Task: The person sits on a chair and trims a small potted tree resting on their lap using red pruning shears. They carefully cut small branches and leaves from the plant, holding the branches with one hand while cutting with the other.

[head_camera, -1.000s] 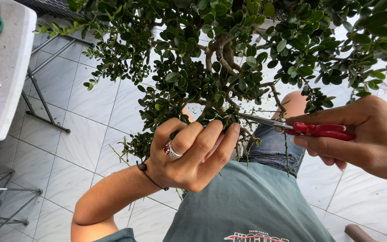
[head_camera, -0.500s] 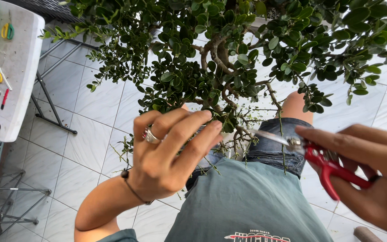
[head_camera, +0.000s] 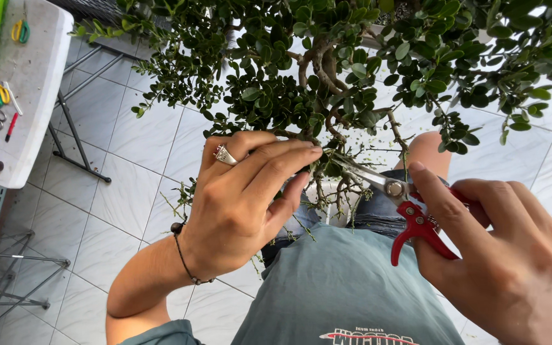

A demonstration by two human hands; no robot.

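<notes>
A small bonsai tree [head_camera: 327, 57] with dense round green leaves and a twisted trunk fills the top of the view. My left hand [head_camera: 244, 198], with a ring and a thin wrist cord, pinches a low twig of the tree between thumb and fingers. My right hand [head_camera: 506, 255] grips red-handled pruning shears [head_camera: 410, 211]. Their metal blades point left and reach the twigs right beside my left fingertips.
A white folding table [head_camera: 27, 96] stands at the left with several small scissors, a red pen and a yellow-green bag on it. Its metal legs stand on the pale tiled floor [head_camera: 129, 166]. Below are my grey-green shirt and denim shorts.
My left hand has turned from spread fingers to a pinch on a low twig. My right hand dropped and tilted, bringing the shears' blades in beside the left fingertips.
</notes>
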